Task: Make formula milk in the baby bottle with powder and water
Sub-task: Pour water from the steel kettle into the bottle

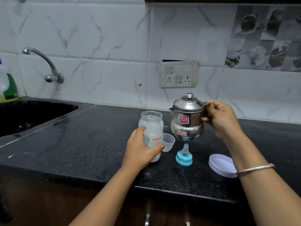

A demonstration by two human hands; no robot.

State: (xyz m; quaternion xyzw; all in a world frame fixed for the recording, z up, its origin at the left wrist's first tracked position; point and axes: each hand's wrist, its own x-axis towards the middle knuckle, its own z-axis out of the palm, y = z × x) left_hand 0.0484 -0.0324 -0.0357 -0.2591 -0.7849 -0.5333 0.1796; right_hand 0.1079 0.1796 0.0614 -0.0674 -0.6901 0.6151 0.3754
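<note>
The water-pouring step looks to be in hand. The baby bottle (152, 123) stands upright and uncapped on the dark speckled desk (97, 144), near its front edge. The left hand (140, 149) steadies it, its fingers (140, 130) and thumb wrapped round the lower body. The bottle's lower part looks whitish, though whether that is powder or just frosted plastic I cannot tell. Just to its right, the right hand (219, 119) grips the handle of a lidded steel pot (187, 123), fingers curled tight around it. The pot's spout (173, 113) faces the bottle's open mouth and sits close to it. The pot is upright, not yet tipped, and it is unclear whether its base rests on the desk or hangs just above it. The bottle's clear cap (168, 141) lies beside the bottle, touching or nearly so. The blue-ringed teat (184, 156) stands in front of the pot, and a lavender lid (219, 163) lies flat further right, partly under the right forearm. The next move likely calls for lifting the spout over the bottle's rim and tilting slowly, keeping the left-hand grip firm. The pot's lid sits loose on top and could slip if the tilt is steep. The mouth is narrow, so a thin stream would suit, watched against the bottle's markings.
</note>
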